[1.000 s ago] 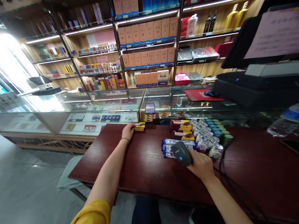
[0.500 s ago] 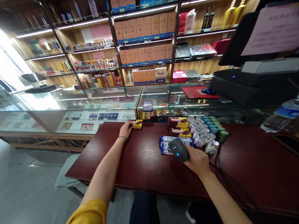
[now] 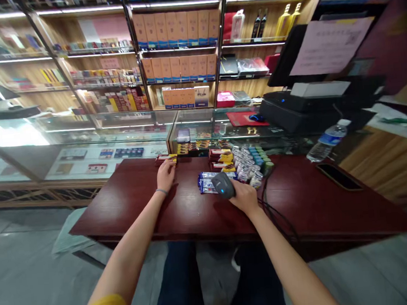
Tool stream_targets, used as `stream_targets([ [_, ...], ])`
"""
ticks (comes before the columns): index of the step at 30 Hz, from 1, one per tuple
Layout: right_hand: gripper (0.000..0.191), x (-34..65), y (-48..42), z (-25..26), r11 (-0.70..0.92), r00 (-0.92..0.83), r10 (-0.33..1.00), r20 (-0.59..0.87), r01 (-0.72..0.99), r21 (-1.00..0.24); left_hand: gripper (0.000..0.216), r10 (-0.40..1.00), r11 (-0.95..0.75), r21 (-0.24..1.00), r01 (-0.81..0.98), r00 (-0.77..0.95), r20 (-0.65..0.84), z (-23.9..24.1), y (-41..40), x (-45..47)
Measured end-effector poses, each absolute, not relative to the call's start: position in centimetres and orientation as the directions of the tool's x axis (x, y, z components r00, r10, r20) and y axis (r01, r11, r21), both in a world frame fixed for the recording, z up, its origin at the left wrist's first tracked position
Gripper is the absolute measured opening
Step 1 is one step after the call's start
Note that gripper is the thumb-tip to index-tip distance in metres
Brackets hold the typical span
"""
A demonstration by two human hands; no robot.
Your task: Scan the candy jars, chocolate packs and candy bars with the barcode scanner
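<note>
My right hand (image 3: pixel 246 196) is wrapped round the handle of a dark barcode scanner (image 3: pixel 222 185), which has a small blue light lit. The scanner is over blue-and-white wrapped bars (image 3: pixel 206 182) lying on the dark red table. At the table's far edge, my left hand (image 3: pixel 165 175) rests its outstretched fingers against a small pile of brown-and-yellow wafer packets (image 3: pixel 162 159); they do not look closed round a packet. More brown-and-yellow packets (image 3: pixel 221 154) lie behind the blue bars. Rows of small white-capped jars (image 3: pixel 246 164) and green-blue cans (image 3: pixel 260 155) stand to their right.
A black cable (image 3: pixel 278 215) runs over the table (image 3: pixel 191 215). Farther right are a water bottle (image 3: pixel 328 140) and a phone (image 3: pixel 339 176). Behind stand a glass display case (image 3: pixel 123 126), a monitor with a pink paper (image 3: pixel 329 46) and stocked shelves. A stool (image 3: pixel 66 231) is at left.
The view has shifted right and the table's right end now shows. My left fingers have moved from the left end of the wafer packets to their near side. The scanner stays over the blue bars.
</note>
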State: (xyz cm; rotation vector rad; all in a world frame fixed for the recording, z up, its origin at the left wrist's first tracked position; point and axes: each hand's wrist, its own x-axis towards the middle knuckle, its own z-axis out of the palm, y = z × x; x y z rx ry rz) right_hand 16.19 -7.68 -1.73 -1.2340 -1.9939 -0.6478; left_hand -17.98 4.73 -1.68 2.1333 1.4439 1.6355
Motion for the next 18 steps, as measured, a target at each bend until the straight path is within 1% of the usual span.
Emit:
stream_targets([
  [3, 0.037, 17.2, -8.4, -1.8, 0.390, -0.292, 0.596, 0.747, 0.920, 0.048, 0.019, 0.681, -0.598, 0.538, 0.594, 0.024, 0.731, -1.8, 2.5, -15.1],
  [8, 0.039, 19.7, -9.8, -2.2, 0.346, -0.276, 0.664, 0.695, 0.937, 0.042, 0.021, 0.686, -0.647, 0.527, 0.551, 0.120, 0.718, -2.5, 0.1, -10.5],
  [13, 0.037, 21.6, -10.7, -2.2, 0.322, -0.264, 0.660, 0.704, 0.945, 0.053, 0.021, 0.695, -0.668, 0.543, 0.509, 0.165, 0.700, -2.7, -0.9, -7.5],
  [18, 0.037, 21.9, -11.0, -2.4, 0.306, -0.241, 0.655, 0.716, 0.951, 0.040, 0.023, 0.693, -0.684, 0.518, 0.514, 0.235, 0.681, -2.0, -0.3, -5.7],
])
